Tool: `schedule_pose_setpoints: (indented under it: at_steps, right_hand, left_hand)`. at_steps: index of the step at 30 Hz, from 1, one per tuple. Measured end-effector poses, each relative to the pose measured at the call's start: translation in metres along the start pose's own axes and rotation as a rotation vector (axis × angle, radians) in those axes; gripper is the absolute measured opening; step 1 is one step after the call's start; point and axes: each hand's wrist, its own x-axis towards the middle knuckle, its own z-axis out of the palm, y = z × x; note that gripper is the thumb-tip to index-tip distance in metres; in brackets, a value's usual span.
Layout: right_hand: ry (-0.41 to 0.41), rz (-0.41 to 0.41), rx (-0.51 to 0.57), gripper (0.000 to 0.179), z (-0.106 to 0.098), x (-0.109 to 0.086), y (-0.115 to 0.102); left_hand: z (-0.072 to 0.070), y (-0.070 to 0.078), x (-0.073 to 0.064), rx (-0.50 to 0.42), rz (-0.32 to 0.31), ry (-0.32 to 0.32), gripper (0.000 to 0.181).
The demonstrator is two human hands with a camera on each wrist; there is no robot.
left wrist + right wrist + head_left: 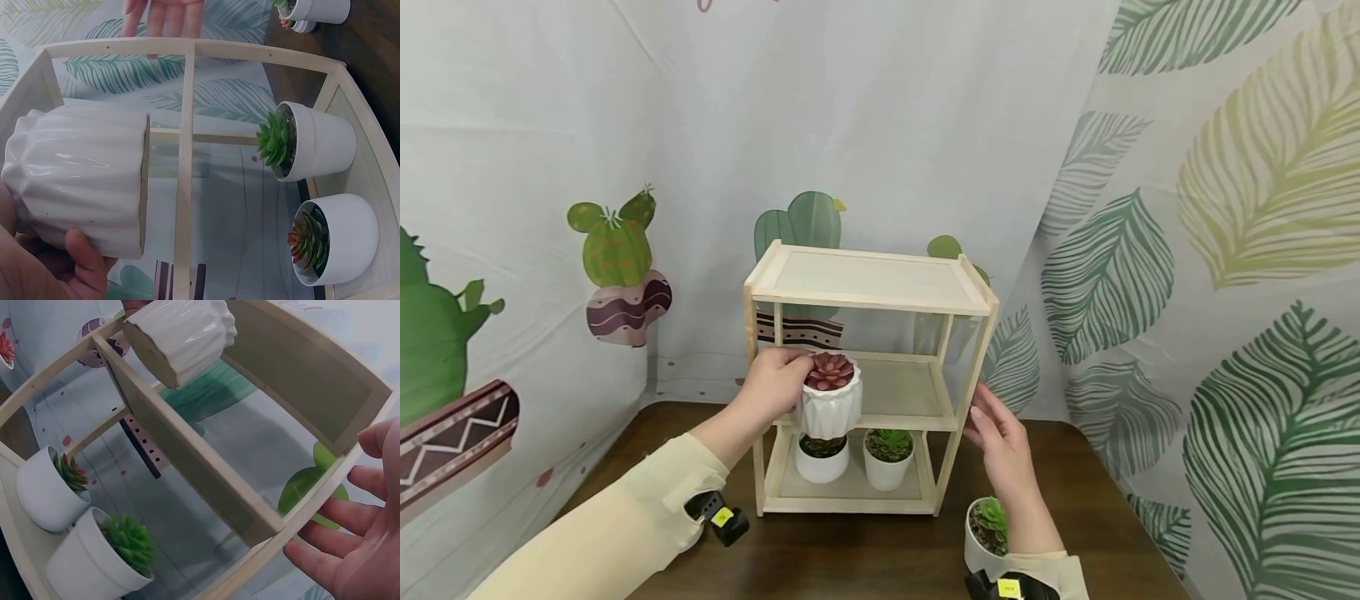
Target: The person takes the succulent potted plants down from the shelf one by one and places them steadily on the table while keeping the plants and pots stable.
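Note:
My left hand (pixel 775 379) grips a white ribbed pot with a dark red succulent (pixel 831 402) by its rim, in front of the middle shelf of a small wooden rack (pixel 871 297). In the left wrist view the glossy pot (pixel 81 181) hangs level with the gap above that shelf. My right hand (pixel 1006 446) is beside the rack's right post, its fingers extended; in the right wrist view the fingertips are at the frame's edge. On the bottom shelf stand a white pot with a reddish-green succulent (pixel 50 490) and a white pot with a green succulent (pixel 887 461).
Another potted green succulent (pixel 987 533) stands on the dark wooden table (pixel 850 554), right of the rack and partly behind my right forearm. Behind hang cloth backdrops (pixel 880 125) printed with cacti and leaves. A red succulent (pixel 6 350) shows at the right wrist view's left edge.

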Motion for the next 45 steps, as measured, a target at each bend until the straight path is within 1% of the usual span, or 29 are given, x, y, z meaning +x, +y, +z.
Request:
schedule_pose_setpoints:
  at_steps: [4,8,15,17,23,32,36,41,45]
  right_hand:
    - [0.018,-0.014,0.026,0.049,0.007,-0.004,0.011]
    - [0.012,-0.034,0.029,0.05,0.011,-0.01,0.018]
    - [-0.003,-0.042,0.039,0.05,0.006,-0.024,0.027]
    - [-0.008,-0.052,0.044,0.05,0.006,-0.025,0.028]
    - [-0.015,-0.065,0.06,0.049,0.004,-0.028,0.03]
    - [-0.013,-0.044,0.064,0.049,0.004,-0.027,0.029]
    - [-0.018,-0.025,0.066,0.05,0.003,-0.028,0.03]
    - [-0.011,-0.021,0.087,0.05,0.004,-0.028,0.029]
    - [0.005,-0.024,0.061,0.049,0.008,-0.026,0.028]
  left_hand:
    - [-0.001,-0.002,0.001,-0.01,-0.001,0.002,0.042]
    - [0.0,-0.004,0.001,-0.028,0.003,-0.002,0.041]
    - [0.005,-0.006,-0.002,-0.044,0.008,-0.006,0.039]
    - [0.004,-0.007,-0.004,-0.053,0.004,-0.006,0.038]
    - [0.005,-0.01,-0.008,-0.068,-0.004,-0.006,0.037]
    - [0.009,-0.009,-0.013,-0.075,-0.003,0.002,0.037]
    - [0.009,-0.009,-0.015,-0.067,-0.015,0.001,0.037]
    - [0.008,-0.009,-0.015,-0.06,-0.008,-0.005,0.037]
    - [0.007,-0.009,-0.016,-0.068,-0.007,-0.007,0.037]
